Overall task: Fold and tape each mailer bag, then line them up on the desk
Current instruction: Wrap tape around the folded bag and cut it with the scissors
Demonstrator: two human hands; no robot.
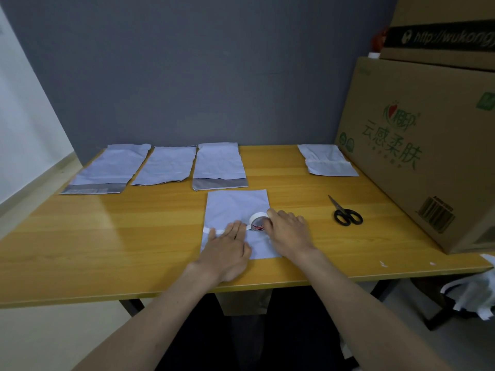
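A flat, pale grey plastic mailer bag lies on the yellow wooden desk, close to the front edge and right in front of the person. The left hand lies flat on the lower part of this bag, fingers straight, pressing down a strip of white tape that runs across the bag. The right hand has its fingers curled round a small white roll of tape, which stands on the bag just beside the left fingertips. The tape looks still joined to the roll, so I think the taping step is half done and the strip has yet to be cut. The black-handled scissors lie on the desk to the right, apart from both hands. At the back of the desk, three more pale grey mailer bags lie side by side on the left, and one shorter grey bag lies alone on the right, next to a big brown cardboard box. Things could go wrong from here. If the right hand pulls the roll too hard, the thin bag could slide or bunch up under the left hand. The tape could go on crooked or wrinkle. If the left hand lifts too soon, the fold could pop open.
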